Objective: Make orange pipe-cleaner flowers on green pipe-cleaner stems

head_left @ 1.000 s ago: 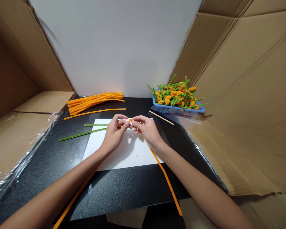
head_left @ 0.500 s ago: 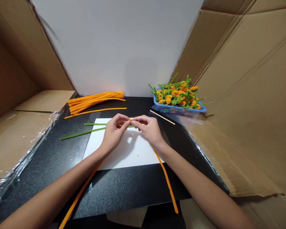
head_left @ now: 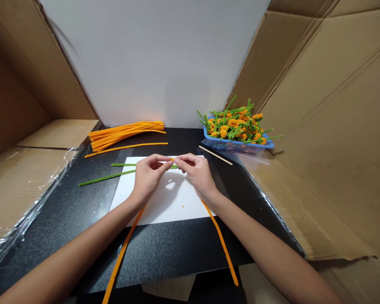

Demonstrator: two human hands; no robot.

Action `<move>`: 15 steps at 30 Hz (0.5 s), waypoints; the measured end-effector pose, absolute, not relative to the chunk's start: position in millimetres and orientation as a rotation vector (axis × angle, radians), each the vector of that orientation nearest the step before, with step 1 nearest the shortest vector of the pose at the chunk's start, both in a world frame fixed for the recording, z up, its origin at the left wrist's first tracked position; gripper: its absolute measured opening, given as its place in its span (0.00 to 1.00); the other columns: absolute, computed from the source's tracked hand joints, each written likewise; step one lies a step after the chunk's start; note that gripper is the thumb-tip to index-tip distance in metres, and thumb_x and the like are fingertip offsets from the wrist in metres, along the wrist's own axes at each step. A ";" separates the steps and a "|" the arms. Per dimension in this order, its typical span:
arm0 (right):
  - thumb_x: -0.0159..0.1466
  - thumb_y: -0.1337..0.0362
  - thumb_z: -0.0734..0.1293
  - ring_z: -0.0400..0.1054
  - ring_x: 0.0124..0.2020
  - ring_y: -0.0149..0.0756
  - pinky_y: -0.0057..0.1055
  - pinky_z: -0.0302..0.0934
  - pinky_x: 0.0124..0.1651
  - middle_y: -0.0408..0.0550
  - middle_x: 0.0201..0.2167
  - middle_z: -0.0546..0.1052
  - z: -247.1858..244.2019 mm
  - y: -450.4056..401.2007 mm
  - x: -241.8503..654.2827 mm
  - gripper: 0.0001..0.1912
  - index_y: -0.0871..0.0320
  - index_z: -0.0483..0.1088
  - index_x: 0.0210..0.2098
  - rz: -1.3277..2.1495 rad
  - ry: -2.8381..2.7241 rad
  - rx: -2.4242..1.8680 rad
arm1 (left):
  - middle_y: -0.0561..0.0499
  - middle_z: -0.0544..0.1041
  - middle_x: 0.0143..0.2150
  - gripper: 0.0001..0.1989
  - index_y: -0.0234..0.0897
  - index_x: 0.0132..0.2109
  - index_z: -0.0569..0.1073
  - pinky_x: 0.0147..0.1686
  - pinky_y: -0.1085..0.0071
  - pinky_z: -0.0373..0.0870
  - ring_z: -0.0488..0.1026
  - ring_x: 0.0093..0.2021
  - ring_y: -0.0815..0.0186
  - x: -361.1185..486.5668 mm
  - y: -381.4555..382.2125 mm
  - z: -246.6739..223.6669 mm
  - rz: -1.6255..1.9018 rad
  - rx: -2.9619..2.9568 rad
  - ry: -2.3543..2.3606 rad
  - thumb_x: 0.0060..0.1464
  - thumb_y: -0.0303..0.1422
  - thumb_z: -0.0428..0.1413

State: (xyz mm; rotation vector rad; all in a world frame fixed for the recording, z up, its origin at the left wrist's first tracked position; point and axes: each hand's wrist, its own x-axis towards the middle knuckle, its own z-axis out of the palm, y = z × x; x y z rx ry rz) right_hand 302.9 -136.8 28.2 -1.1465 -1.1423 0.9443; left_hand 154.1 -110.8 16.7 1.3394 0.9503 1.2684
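My left hand [head_left: 148, 177] and my right hand [head_left: 196, 173] meet above a white paper sheet [head_left: 164, 207], their fingertips pinching a small orange tip [head_left: 172, 160]. An orange pipe cleaner [head_left: 122, 249] runs from under my left hand across the table's front edge, and a second orange length [head_left: 221, 242] runs from under my right hand. Their link is hidden by my hands. Behind my fingers lies a green pipe cleaner [head_left: 123, 164], with another [head_left: 106, 178] beside it. A tiny orange fleck [head_left: 183, 206] rests on the paper.
A bundle of orange pipe cleaners [head_left: 126, 135] and one loose strand [head_left: 126, 147] lie behind the paper. To the right, a blue basket [head_left: 228, 145] holds orange flowers on green stems, near a wooden stick [head_left: 215, 155]. Cardboard walls [head_left: 319, 126] flank the black table [head_left: 152, 249].
My hands have drawn slightly lower and closer to me. The orange length under my left hand has swung to a steeper line, and more of it now shows on the table.
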 end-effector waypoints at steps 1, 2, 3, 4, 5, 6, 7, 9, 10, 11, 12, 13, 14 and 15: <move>0.53 0.57 0.75 0.66 0.30 0.34 0.32 0.60 0.36 0.46 0.28 0.77 28.1 -137.1 302.4 0.10 0.58 0.79 0.29 0.950 -1.132 -1.139 | 0.46 0.82 0.36 0.13 0.35 0.36 0.81 0.35 0.69 0.71 0.77 0.34 0.63 154.5 -112.0 17.2 1.279 1.354 0.962 0.46 0.38 0.68; 0.53 0.57 0.75 0.64 0.29 0.33 0.32 0.59 0.35 0.46 0.27 0.76 28.0 -137.3 301.9 0.10 0.58 0.79 0.29 0.963 -1.120 -1.128 | 0.47 0.82 0.36 0.12 0.36 0.36 0.81 0.36 0.69 0.71 0.77 0.35 0.63 155.1 -113.4 17.9 1.294 1.375 0.972 0.46 0.38 0.68; 0.53 0.57 0.75 0.63 0.28 0.32 0.32 0.58 0.35 0.45 0.26 0.75 28.0 -137.5 301.3 0.10 0.58 0.79 0.29 0.983 -1.105 -1.115 | 0.47 0.82 0.37 0.11 0.36 0.36 0.81 0.36 0.69 0.71 0.77 0.35 0.63 155.7 -115.0 18.6 1.313 1.405 0.980 0.47 0.38 0.67; 0.53 0.57 0.75 0.62 0.28 0.32 0.32 0.58 0.35 0.45 0.25 0.75 28.0 -137.8 300.7 0.10 0.58 0.79 0.28 1.009 -1.086 -1.099 | 0.47 0.82 0.37 0.09 0.36 0.36 0.81 0.36 0.69 0.71 0.77 0.36 0.63 156.2 -116.8 19.5 1.339 1.446 0.991 0.49 0.37 0.66; 0.52 0.57 0.75 0.61 0.27 0.31 0.31 0.57 0.34 0.44 0.25 0.74 28.2 -138.2 300.1 0.11 0.58 0.79 0.28 1.041 -1.065 -1.082 | 0.47 0.82 0.37 0.08 0.37 0.35 0.81 0.35 0.69 0.70 0.77 0.37 0.63 156.5 -118.5 20.2 1.370 1.502 1.005 0.51 0.37 0.65; 0.52 0.57 0.75 0.60 0.27 0.31 0.31 0.56 0.34 0.44 0.24 0.73 28.5 -138.6 299.6 0.11 0.59 0.78 0.28 1.078 -1.042 -1.066 | 0.47 0.81 0.37 0.07 0.37 0.35 0.80 0.35 0.70 0.70 0.76 0.37 0.63 156.4 -120.1 20.9 1.408 1.574 1.019 0.52 0.36 0.64; 0.51 0.57 0.75 0.59 0.27 0.30 0.31 0.55 0.34 0.43 0.24 0.73 28.9 -139.1 299.2 0.11 0.59 0.78 0.28 1.114 -1.024 -1.052 | 0.48 0.81 0.37 0.06 0.38 0.34 0.80 0.34 0.70 0.70 0.76 0.37 0.63 155.9 -121.3 21.5 1.444 1.665 1.028 0.54 0.35 0.62; 0.50 0.57 0.75 0.58 0.26 0.30 0.31 0.54 0.33 0.42 0.23 0.71 30.1 -139.9 298.8 0.12 0.59 0.77 0.27 1.166 -1.017 -1.037 | 0.48 0.81 0.37 0.05 0.40 0.34 0.80 0.36 0.69 0.70 0.76 0.38 0.63 153.7 -122.3 22.0 1.491 1.875 1.021 0.56 0.33 0.60; 0.51 0.57 0.75 0.57 0.26 0.30 0.31 0.53 0.32 0.42 0.22 0.71 30.7 -140.3 298.8 0.12 0.59 0.77 0.27 1.178 -1.028 -1.036 | 0.48 0.81 0.37 0.05 0.41 0.33 0.79 0.38 0.67 0.71 0.76 0.38 0.62 152.1 -121.9 22.0 1.495 1.980 1.007 0.56 0.33 0.59; 0.51 0.57 0.75 0.57 0.26 0.29 0.31 0.53 0.32 0.42 0.22 0.70 31.2 -140.5 298.9 0.11 0.59 0.77 0.26 1.182 -1.043 -1.039 | 0.47 0.81 0.38 0.05 0.42 0.33 0.79 0.40 0.65 0.71 0.76 0.38 0.62 150.4 -121.1 21.8 1.482 2.074 0.993 0.56 0.32 0.59; 0.51 0.57 0.74 0.56 0.26 0.29 0.31 0.52 0.32 0.42 0.22 0.70 31.6 -140.7 299.1 0.11 0.59 0.76 0.26 1.183 -1.055 -1.042 | 0.47 0.81 0.38 0.06 0.42 0.32 0.79 0.42 0.64 0.71 0.75 0.37 0.61 148.9 -120.0 21.5 1.461 2.148 0.986 0.56 0.32 0.59; 0.51 0.57 0.74 0.56 0.26 0.29 0.31 0.52 0.32 0.41 0.22 0.69 32.0 -140.8 299.2 0.11 0.59 0.76 0.26 1.187 -1.061 -1.041 | 0.47 0.82 0.38 0.06 0.43 0.31 0.79 0.43 0.63 0.70 0.75 0.37 0.61 147.6 -118.8 21.2 1.439 2.199 0.987 0.56 0.32 0.59; 0.52 0.57 0.74 0.55 0.26 0.29 0.30 0.52 0.31 0.41 0.22 0.69 32.2 -140.8 299.2 0.11 0.59 0.76 0.26 1.197 -1.054 -1.036 | 0.47 0.81 0.38 0.06 0.43 0.31 0.79 0.43 0.63 0.70 0.75 0.37 0.61 146.6 -117.7 21.0 1.431 2.224 0.994 0.55 0.31 0.59; 0.52 0.58 0.74 0.56 0.26 0.28 0.30 0.52 0.32 0.41 0.22 0.69 32.4 -140.9 299.1 0.11 0.59 0.76 0.26 1.215 -1.036 -1.024 | 0.48 0.81 0.38 0.06 0.43 0.31 0.79 0.42 0.64 0.70 0.75 0.37 0.61 146.1 -116.8 21.0 1.434 2.228 1.003 0.55 0.32 0.60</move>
